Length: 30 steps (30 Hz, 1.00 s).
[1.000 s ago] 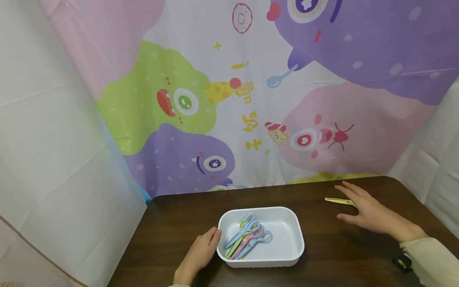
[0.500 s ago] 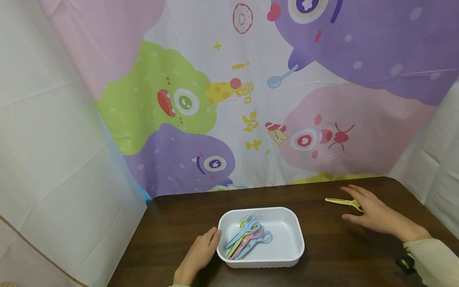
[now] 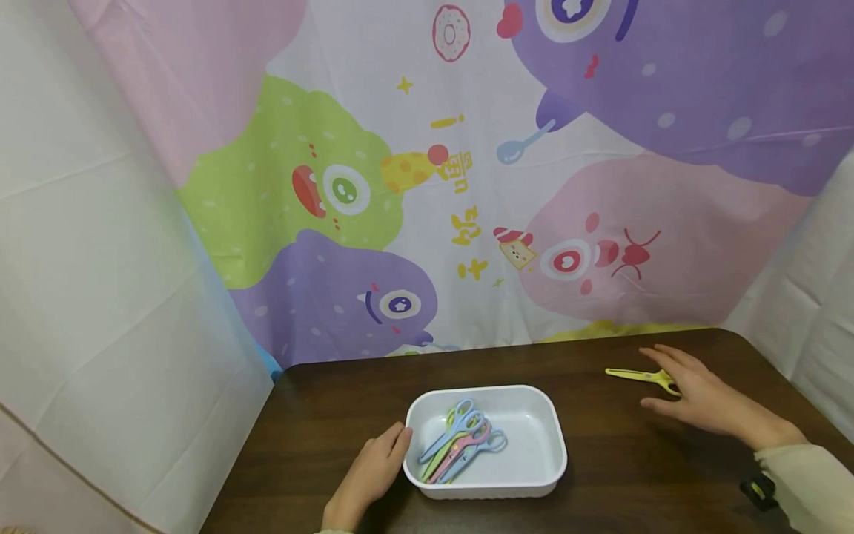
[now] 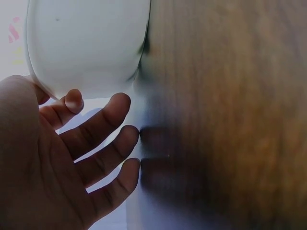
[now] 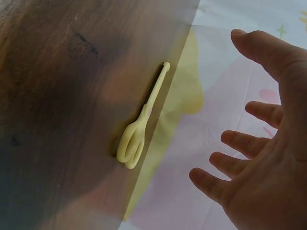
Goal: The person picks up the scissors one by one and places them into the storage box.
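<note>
In the head view my left hand (image 3: 373, 461) rests beside the white tray (image 3: 557, 461), fingertips touching its left rim. The left wrist view shows those fingers spread and slightly bent, some tips down at the tabletop. Inside the tray's left half lies a pile of small plastic scissors: blue scissors (image 3: 440, 440) on top, pink scissors (image 3: 460, 445) and green ones below, and more blue. A yellow pair of scissors (image 3: 634, 374) lies on the table at the right, tips pointing left. My right hand (image 3: 703, 397) hovers near its handles with fingers extended and holding nothing, partly covering them in the head view.
The dark brown wooden table (image 3: 320, 423) ends at a cartoon-printed curtain (image 3: 480, 311) at the back. White cloth hangs on both sides. A small black object (image 3: 759, 492) shows beside my right sleeve.
My right hand has drawn back slightly to the right and toward me, uncovering more of the yellow scissors, which stay in place. My left hand and the tray have not moved.
</note>
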Each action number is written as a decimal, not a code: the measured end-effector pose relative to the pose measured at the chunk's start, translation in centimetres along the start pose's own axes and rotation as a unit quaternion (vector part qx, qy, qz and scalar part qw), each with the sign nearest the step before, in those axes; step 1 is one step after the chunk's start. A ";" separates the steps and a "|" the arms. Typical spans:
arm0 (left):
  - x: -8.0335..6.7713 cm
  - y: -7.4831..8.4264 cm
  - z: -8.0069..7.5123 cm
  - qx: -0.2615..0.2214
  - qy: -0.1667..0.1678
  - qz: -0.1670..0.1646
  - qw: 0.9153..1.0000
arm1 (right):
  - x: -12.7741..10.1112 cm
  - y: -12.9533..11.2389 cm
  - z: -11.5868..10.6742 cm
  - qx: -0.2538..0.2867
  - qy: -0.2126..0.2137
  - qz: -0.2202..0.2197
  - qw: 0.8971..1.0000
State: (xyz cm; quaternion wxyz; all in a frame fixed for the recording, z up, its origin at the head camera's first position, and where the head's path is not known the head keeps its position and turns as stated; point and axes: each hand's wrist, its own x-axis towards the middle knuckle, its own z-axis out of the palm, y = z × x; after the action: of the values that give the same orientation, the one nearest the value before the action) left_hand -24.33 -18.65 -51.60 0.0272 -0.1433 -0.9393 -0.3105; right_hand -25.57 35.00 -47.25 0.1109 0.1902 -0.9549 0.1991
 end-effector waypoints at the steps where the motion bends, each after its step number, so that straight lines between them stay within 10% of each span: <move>1: 0.0 0.0 0.0 0.000 0.000 0.001 1.000 | -0.1 0.1 0.0 0.000 -0.001 0.002 1.000; 30: -0.2 0.3 -0.3 -0.015 -0.007 -0.002 1.000 | -1.3 2.4 1.2 0.017 0.009 0.012 1.000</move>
State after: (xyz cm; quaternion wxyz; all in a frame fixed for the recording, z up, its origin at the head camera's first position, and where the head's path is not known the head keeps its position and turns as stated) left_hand -24.06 -18.62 -51.26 0.0182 -0.1437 -0.9350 -0.3237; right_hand -25.48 36.92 -49.53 0.1138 0.1783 -0.9526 0.2185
